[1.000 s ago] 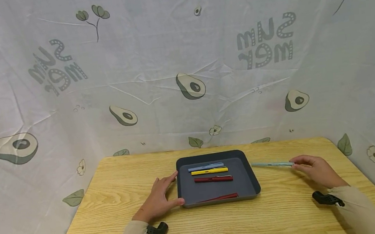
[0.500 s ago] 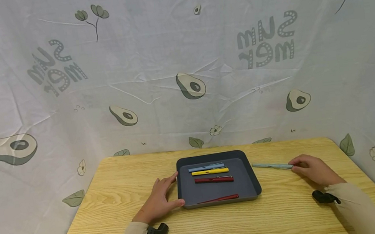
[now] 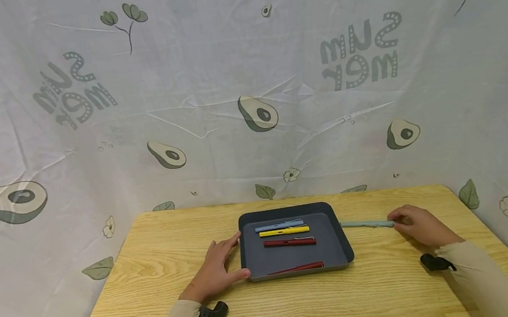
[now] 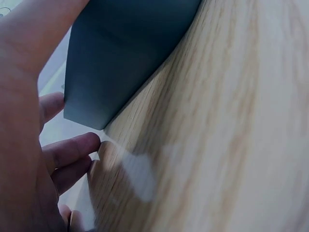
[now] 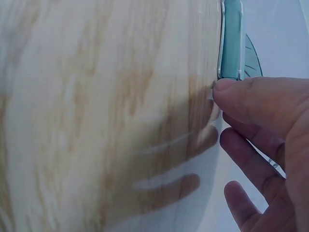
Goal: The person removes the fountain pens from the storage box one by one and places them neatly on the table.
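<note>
Pale green pen (image 3: 367,224) lies flat to the right of the tray, its far tip right at the tray's right rim. My right hand (image 3: 423,225) pinches its near end between thumb and fingers; in the right wrist view the thumb (image 5: 256,96) meets the pen's clip end (image 5: 232,41). The dark grey tray (image 3: 313,267) holds a blue pen (image 3: 279,226), a yellow pen (image 3: 284,232) and two dark red pens, one in the middle (image 3: 289,243) and one by the front wall (image 3: 299,268). With fingers spread, my left hand (image 3: 215,272) touches the tray's left side.
The wooden table (image 3: 327,307) spreads around the tray. A pale cloth (image 3: 219,183) printed with avocados and leaves hangs behind and beside it. Dark wrist camera mounts (image 3: 213,312) sit on both sleeves.
The right hand has shifted slightly left with the green pen, whose far tip now reaches the tray's right rim. The left hand and tray have stayed put.
</note>
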Available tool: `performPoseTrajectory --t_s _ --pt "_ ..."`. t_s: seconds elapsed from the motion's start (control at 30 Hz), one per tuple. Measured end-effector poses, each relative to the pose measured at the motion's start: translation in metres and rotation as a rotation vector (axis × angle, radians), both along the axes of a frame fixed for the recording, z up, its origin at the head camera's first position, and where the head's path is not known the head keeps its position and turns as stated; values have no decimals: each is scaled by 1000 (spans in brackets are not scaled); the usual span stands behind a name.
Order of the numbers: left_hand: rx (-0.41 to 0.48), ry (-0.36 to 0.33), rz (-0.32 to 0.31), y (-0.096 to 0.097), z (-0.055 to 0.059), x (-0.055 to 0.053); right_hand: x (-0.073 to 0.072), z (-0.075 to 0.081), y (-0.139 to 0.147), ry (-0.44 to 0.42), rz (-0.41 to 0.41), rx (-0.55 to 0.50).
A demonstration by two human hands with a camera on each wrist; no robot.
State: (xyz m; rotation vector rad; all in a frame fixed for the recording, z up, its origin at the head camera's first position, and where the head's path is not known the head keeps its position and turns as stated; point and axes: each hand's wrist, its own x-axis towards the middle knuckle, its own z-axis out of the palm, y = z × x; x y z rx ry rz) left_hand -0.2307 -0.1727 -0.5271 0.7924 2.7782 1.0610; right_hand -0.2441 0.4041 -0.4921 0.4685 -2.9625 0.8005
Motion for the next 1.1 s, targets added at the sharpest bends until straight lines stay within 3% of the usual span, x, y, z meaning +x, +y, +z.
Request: performPoseTrajectory --t_s 0.23,0.53,0.77,0.9,1.1 --pt "2 13 -5 -1 -1 0 9 4 -2 -18 -36 -74" --pt "12 10 -12 -2 -2 1 25 21 -41 99 -69 -29" --pt "1 6 -9 -2 -4 1 35 30 -69 194 -29 -86" --pt "-8 7 -7 -3 -5 1 37 31 -78 195 1 -159" --pt "-18 21 -12 -3 -6 0 39 34 -87 186 27 -178"
